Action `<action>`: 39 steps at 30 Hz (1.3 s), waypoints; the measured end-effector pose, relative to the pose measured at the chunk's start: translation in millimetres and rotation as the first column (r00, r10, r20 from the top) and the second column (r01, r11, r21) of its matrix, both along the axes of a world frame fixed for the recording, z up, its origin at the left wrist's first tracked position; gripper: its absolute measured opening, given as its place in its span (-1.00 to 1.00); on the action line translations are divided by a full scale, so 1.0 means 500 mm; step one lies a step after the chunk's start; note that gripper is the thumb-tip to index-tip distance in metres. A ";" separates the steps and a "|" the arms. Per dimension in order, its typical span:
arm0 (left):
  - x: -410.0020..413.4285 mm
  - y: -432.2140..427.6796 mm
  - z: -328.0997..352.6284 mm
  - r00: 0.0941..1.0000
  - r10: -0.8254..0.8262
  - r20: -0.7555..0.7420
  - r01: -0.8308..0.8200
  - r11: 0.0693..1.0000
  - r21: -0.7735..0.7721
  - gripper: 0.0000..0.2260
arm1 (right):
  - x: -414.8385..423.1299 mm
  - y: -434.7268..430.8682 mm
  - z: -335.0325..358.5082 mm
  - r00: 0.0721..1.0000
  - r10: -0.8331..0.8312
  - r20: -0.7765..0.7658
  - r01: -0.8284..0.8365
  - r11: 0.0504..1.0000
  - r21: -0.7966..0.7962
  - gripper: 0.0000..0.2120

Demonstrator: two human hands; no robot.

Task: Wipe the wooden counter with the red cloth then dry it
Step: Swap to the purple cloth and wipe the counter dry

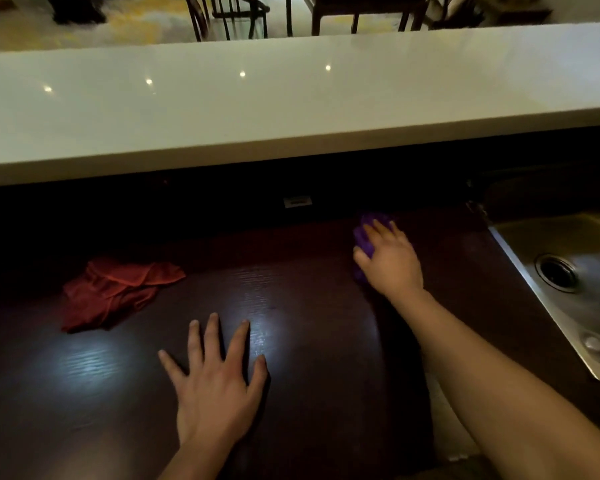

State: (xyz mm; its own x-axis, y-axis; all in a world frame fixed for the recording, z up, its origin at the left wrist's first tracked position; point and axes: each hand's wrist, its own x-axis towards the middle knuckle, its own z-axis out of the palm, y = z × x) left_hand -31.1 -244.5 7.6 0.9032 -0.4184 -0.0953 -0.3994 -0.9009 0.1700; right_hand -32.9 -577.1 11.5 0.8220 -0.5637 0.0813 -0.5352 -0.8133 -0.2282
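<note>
Right hand (390,259) closed over a bunched purple cloth (365,237), pressing it down on the dark wooden counter (309,393) toward the back, near the sink (568,299). Left hand (215,379) flat on the counter, palm down, fingers spread, holding nothing. Red cloth (115,292) crumpled on the counter to the left, just beyond the left hand and apart from it, well away from the purple cloth. Steel sink with round drain (556,273) set into the counter at right. White raised ledge (257,109) spans the back; chair legs (229,15) visible beyond it.
</note>
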 end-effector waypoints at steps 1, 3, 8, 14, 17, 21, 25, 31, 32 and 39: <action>0.001 0.001 -0.002 1.000 -0.004 0.002 0.004 1.000 0.015 -0.40 | 0.016 0.028 0.003 1.000 -0.020 -0.005 0.020 1.000 0.010 -0.44; 0.001 0.001 -0.001 1.000 -0.006 0.002 0.006 1.000 0.021 -0.42 | 0.021 0.121 0.005 0.996 0.089 0.018 -0.090 0.995 0.050 -0.45; -0.003 0.011 0.019 1.000 0.005 -0.019 -0.007 0.994 -0.113 -0.44 | -0.104 0.301 -0.003 0.747 0.664 0.017 -0.663 0.744 0.078 -0.43; 0.003 0.153 0.032 0.999 -0.030 -0.027 0.026 0.990 -0.141 -0.44 | -0.098 0.302 0.013 0.936 0.349 0.040 -0.351 0.930 0.108 -0.47; 0.015 0.278 0.024 0.996 0.089 -0.028 -0.091 0.993 -0.081 -0.37 | -0.123 0.445 0.002 0.877 0.477 0.058 -0.481 0.873 0.084 -0.48; 0.038 0.384 0.015 0.982 0.189 -0.010 -0.189 0.982 -0.014 -0.35 | -0.133 0.543 -0.020 0.638 0.769 0.047 -0.770 0.635 0.064 -0.45; 0.040 0.396 0.006 0.986 0.165 -0.002 -0.165 0.986 -0.005 -0.41 | -0.036 0.501 -0.015 0.683 0.730 0.022 -0.731 0.683 0.007 -0.47; 0.044 0.402 0.009 0.984 0.177 -0.002 -0.177 0.983 -0.036 -0.47 | 0.044 0.555 -0.008 0.938 0.346 0.013 -0.346 0.935 0.085 -0.44; 0.045 0.403 0.008 0.983 0.181 -0.007 -0.181 0.982 -0.048 -0.48 | 0.028 0.593 -0.011 0.917 0.399 0.017 -0.399 0.915 0.066 -0.43; 0.041 0.414 0.001 0.971 0.236 0.033 -0.223 0.947 -0.233 -0.51 | -0.009 0.713 -0.009 0.728 0.685 -0.012 -0.685 0.728 0.016 -0.41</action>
State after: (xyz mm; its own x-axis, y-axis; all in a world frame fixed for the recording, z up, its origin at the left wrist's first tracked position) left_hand -10.8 -37.5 7.9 0.9785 -0.2036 0.0343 -0.2020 -0.9101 0.3617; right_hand -37.2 -220.6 7.2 0.9864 0.1525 0.0620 0.1629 -0.9583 -0.2349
